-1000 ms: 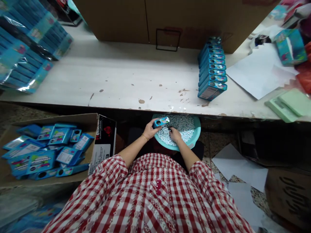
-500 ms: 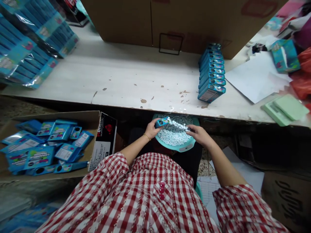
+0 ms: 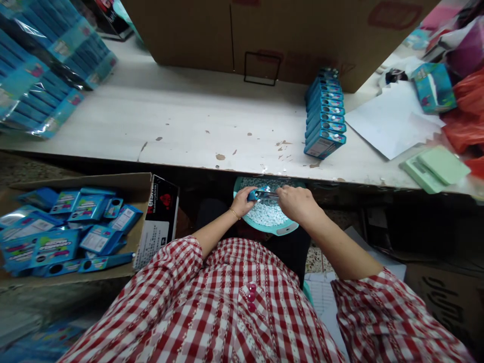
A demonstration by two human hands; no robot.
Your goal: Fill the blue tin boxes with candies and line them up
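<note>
- L hand (image 3: 242,202): fingers closed round a small blue box (image 3: 257,195), gripping its L end over the L part of the basin; box's R end faces the R hand (image 3: 297,204).
- R hand: fingers closed on a clear tool (image 3: 273,195), tip right up nr the box; exact shape of tool hidden, can't tell.
- Turquoise basin (image 3: 266,229): holds lots of small white pellets (image 3: 264,216); sits low at the worktop's front edge, far rim partly under it; handle slot in near rim, R of middle.
- Open carton (image 3: 130,189): low, L of the person, below front edge; heaped w/ blue packs (image 3: 62,247) at mixed angles; black-and-white printed panel (image 3: 157,222) along R side.
- Worktop (image 3: 181,111): wide white stretch btwn wrapped packs & box row, brown chip marks nr front edge.
- Box row (image 3: 325,118): blue boxes standing close together, R of centre, running from big cardboard box (image 3: 212,40) twd front edge; dark round spots on tops.
- Wrapped packs (image 3: 34,75): in clear film, L end.
- R end: white paper sheets (image 3: 389,116); pale-green device (image 3: 434,169) at front edge; red plastic (image 3: 465,116) beyond.
- Btwn carton & basin: dark gap, L forearm (image 3: 215,229) crossing it. R forearm (image 3: 344,247) comes in from R of basin, over paper & speckled floor (image 3: 315,259).
</note>
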